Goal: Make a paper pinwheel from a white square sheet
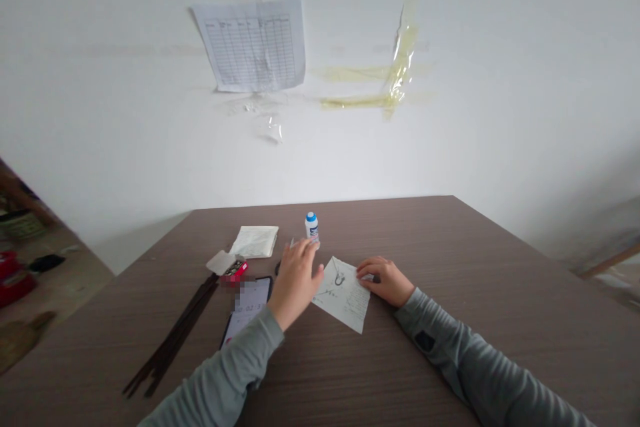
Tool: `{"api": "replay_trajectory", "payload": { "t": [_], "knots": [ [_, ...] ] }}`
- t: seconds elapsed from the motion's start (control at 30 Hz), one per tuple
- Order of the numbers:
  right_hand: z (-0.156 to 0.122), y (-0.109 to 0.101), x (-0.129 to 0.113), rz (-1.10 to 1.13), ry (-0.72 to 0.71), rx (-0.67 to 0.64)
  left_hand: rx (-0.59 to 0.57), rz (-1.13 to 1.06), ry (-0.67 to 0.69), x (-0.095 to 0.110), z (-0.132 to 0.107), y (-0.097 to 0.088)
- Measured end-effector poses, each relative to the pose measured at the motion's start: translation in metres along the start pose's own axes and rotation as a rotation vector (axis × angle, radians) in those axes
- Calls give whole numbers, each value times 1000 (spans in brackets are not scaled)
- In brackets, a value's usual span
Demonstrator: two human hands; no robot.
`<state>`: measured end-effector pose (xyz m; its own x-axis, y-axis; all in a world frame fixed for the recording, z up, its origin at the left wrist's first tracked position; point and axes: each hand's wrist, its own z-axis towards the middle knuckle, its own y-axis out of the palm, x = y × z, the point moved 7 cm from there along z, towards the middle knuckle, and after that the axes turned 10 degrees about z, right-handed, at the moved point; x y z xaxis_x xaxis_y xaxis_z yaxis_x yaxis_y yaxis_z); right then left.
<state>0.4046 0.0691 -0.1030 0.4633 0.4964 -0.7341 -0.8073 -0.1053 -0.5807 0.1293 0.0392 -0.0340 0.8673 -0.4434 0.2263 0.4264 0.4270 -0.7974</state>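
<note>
My left hand (296, 283) is over the table with its fingers stretched forward and thumb apart, holding nothing visible. Just beyond its fingertips stands a small white glue bottle (311, 227) with a blue cap; whether they touch it I cannot tell. A black loop (277, 269), mostly hidden, shows beside the left hand. At the right edge of a paper sheet (345, 300) with handwriting and a dark drawing, my right hand (387, 282) has curled fingers gripping the paper. The sheet lies at an angle between both hands.
Left of my left hand lies a phone (250, 300) with a lit screen. Near it are an open red box (235, 270) of small items, a bundle of dark thin sticks (175, 337) and a folded white stack (255, 241). Behind the table (450, 247) rises a white wall.
</note>
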Motion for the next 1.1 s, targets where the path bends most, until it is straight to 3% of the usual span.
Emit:
{"api": "replay_trajectory", "payload": {
  "t": [0.13, 0.23, 0.47, 0.7, 0.93, 1.1],
  "knots": [
    [1, 4, 1, -32, -9, -13, -177, 41, 40, 17, -53, 34],
    [0, 6, 0, -54, -12, -18, -241, 25, 12, 17, -70, 48],
    [-7, 11, -8, -65, -51, -12, -367, 38, -49, 23, -69, 42],
    [-10, 26, -23, -69, -221, -180, -505, 296, -24, 36, -68, 33],
    [-14, 31, -33, -127, -252, -331, -501, 282, -30, 29, -69, 34],
    [-14, 37, -36, -176, -235, -364, -483, 293, -24, 24, -70, 37]
  ]
}}
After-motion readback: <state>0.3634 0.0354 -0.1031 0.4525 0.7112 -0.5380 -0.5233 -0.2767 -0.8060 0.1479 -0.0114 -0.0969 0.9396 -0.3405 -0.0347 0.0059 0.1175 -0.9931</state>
